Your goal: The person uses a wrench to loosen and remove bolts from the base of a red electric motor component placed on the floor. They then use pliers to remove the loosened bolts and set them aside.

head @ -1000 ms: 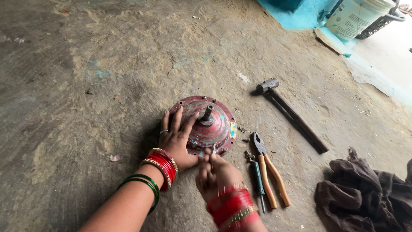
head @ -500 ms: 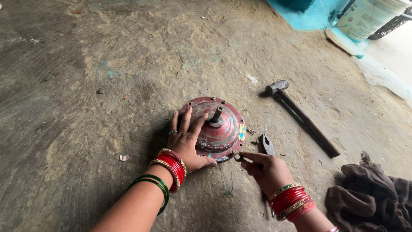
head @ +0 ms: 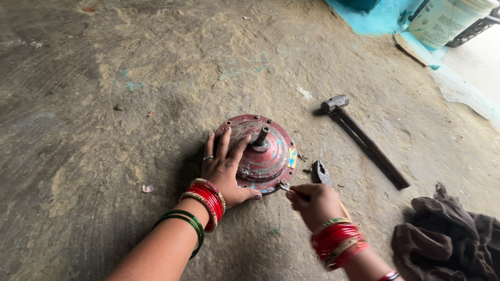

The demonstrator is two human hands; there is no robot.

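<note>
Bolt work on the motor cover (head: 263,156), flat on the floor: my left hand (head: 225,169) presses it open-palmed, my right hand (head: 312,200) grips a small spanner (head: 285,186) at its rim; turning needs steady counter-pressure.

We see a hammer (head: 359,138) on the concrete floor (head: 104,104), a dark cloth (head: 448,239) nearby, and a pale bucket (head: 442,18) far off.

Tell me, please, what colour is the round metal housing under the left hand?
Faded red with turquoise flecks, on the round metal housing, head view.
</note>
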